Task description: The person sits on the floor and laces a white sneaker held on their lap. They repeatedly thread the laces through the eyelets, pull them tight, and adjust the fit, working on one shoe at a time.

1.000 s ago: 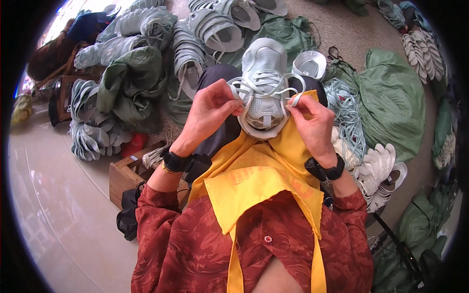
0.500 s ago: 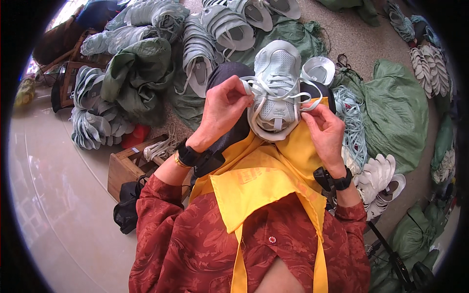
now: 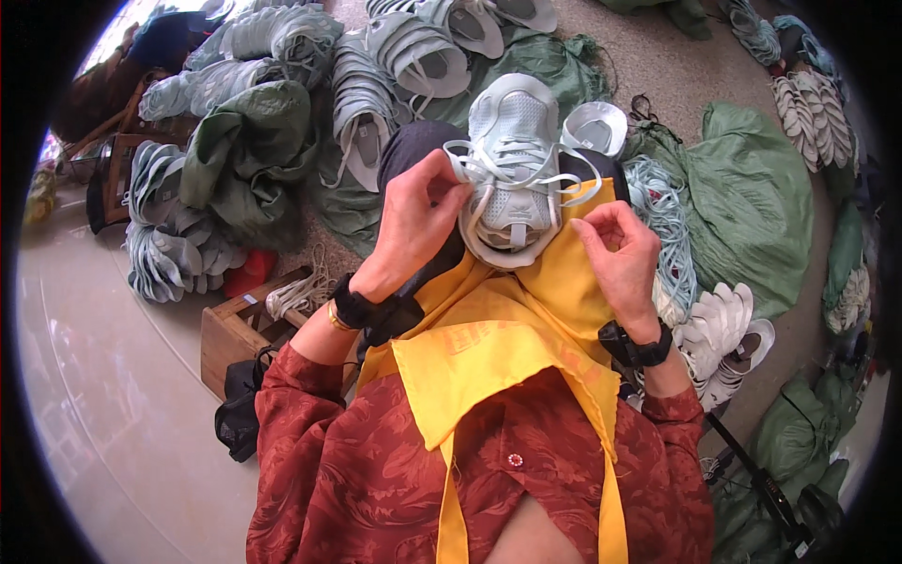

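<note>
the pale shoe upper [image 3: 512, 155] is rested on the lap, toe to the far side, against a yellow apron [image 3: 479, 376]. the right-hand side of the lace [image 3: 540, 181], pinched a moment earlier, has been let go and is left in a springy loop; tension now appears to be kept from the left alone. the hands are held apart: lace seems gripped by the left hand [image 3: 413, 221], while the right hand [image 3: 628, 268] is loosely curled, empty. perforated mesh is flanked by crinkled green woven sacking [image 3: 752, 207] and ribbed, nested uppers [image 3: 362, 108].
</note>
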The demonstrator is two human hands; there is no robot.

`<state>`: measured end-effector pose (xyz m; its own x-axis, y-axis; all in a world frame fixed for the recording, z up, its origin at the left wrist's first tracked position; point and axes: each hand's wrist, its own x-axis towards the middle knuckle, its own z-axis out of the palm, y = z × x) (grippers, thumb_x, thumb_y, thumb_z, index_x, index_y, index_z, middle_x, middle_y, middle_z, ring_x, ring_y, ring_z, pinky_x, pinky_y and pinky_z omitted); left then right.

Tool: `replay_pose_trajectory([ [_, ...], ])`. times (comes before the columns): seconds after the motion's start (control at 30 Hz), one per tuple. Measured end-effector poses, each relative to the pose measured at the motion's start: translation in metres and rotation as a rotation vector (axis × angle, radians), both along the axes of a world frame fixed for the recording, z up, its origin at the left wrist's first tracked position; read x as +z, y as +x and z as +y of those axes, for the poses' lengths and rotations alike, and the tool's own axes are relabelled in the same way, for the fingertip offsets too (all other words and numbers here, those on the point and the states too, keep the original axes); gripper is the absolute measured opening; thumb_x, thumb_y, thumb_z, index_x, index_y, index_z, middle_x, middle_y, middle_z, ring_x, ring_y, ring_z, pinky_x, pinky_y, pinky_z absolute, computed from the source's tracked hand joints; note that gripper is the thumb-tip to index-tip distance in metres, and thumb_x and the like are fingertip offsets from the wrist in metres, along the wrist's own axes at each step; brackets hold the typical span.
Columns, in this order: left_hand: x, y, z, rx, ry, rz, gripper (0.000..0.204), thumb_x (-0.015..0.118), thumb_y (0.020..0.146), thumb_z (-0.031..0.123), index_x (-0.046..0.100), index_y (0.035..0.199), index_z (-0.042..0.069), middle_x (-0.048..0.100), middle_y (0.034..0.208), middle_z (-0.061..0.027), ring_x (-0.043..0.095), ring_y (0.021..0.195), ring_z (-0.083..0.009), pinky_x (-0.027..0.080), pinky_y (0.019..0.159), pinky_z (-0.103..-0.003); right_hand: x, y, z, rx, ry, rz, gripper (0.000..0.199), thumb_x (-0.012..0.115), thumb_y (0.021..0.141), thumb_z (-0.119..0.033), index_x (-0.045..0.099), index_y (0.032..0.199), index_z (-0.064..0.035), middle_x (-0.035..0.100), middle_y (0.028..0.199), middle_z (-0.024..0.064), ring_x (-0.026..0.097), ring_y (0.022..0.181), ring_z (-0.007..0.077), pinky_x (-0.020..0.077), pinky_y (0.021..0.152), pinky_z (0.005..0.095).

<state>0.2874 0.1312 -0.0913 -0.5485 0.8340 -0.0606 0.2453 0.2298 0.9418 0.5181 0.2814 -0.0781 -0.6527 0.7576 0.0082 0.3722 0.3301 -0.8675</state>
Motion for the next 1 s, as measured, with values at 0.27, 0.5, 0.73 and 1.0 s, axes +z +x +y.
replay_pose_trajectory([
  [0.27, 0.004, 0.012, 0.004, -0.013, 0.080, 0.237, 0.016, 0.069, 0.090, -0.003, 0.054, 0.091, -0.001, 0.058, 0.077, -0.0087, 0.059, 0.068, -0.0145, 0.048, 0.062, -0.030, -0.002, -0.018, -0.007, 0.134, 0.348, 0.033, 0.022, 0.081, 0.084, -0.004, 0.066, 0.101, -0.0023, 0.064, 0.095, 0.0101, 0.067, 0.074, 0.0219, 0.0552, 0.068, 0.0334],
  [0.5, 0.006, 0.017, 0.001, -0.009, 0.108, 0.211, 0.018, 0.071, 0.087, -0.001, 0.054, 0.093, -0.001, 0.057, 0.083, -0.0136, 0.060, 0.068, -0.0274, 0.047, 0.060, -0.036, -0.003, -0.022, -0.009, 0.100, 0.376, -0.018, 0.023, 0.074, 0.085, 0.000, 0.067, 0.106, 0.0000, 0.066, 0.098, 0.0128, 0.069, 0.078, 0.0264, 0.0565, 0.070, 0.0362],
  [0.73, 0.008, 0.018, -0.003, -0.091, 0.077, 0.385, 0.024, 0.071, 0.085, 0.001, 0.051, 0.099, 0.000, 0.053, 0.089, -0.0151, 0.058, 0.081, -0.0340, 0.048, 0.070, -0.043, -0.007, -0.025, -0.014, 0.042, 0.311, 0.019, 0.025, 0.071, 0.084, 0.002, 0.066, 0.108, -0.0008, 0.067, 0.093, 0.0140, 0.070, 0.078, 0.0291, 0.0562, 0.071, 0.0387],
  [1.0, 0.007, 0.024, 0.005, -0.059, 0.177, 0.607, 0.017, 0.062, 0.088, -0.004, 0.048, 0.096, -0.002, 0.050, 0.088, -0.0193, 0.053, 0.082, -0.0412, 0.045, 0.072, -0.046, 0.004, -0.024, -0.015, 0.266, 0.653, -0.162, 0.023, 0.068, 0.083, 0.005, 0.064, 0.105, -0.0006, 0.063, 0.098, 0.0132, 0.067, 0.092, 0.0312, 0.0555, 0.078, 0.0399],
])
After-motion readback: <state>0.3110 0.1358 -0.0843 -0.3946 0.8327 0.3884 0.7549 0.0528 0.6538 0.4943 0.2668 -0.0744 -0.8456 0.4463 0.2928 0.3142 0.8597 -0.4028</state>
